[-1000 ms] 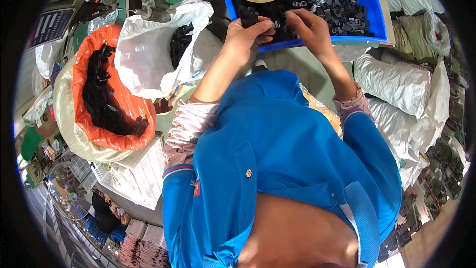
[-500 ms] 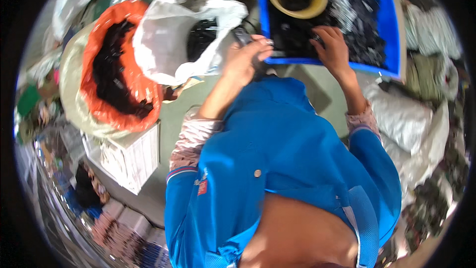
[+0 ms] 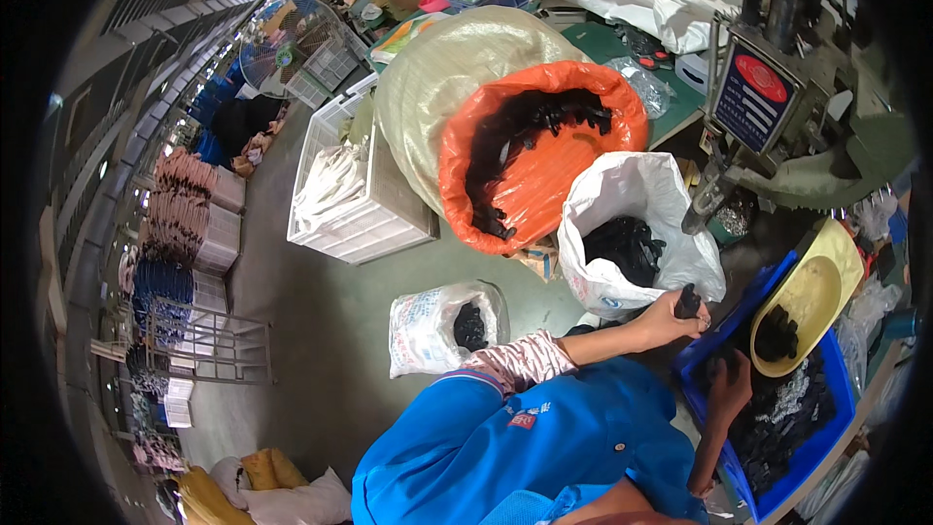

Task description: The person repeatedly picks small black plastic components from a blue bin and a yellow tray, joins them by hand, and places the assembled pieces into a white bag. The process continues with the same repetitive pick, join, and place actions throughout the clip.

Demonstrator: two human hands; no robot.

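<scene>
My left hand is closed around a small black piece of a kind I cannot make out, beside the rim of a white sack. Inside that sack lie black pieces. My right hand is at the near side of a blue bin, over its dark contents. Its fingers curl together, and anything in them is hidden. Silvery bits lie among the black pieces in the bin. A yellow scoop-shaped tray rests across the bin with a clump of black pieces in it.
An orange-lined sack of black pieces stands beyond the white sack. Left of it is a white crate with pale items. A small white bag sits on the floor. A machine stands at the right, a fan farther back.
The view has swung left, so the sacks and bin appear farther right. My left hand stays near the white sack with a black piece; my right hand remains at the blue bin.
</scene>
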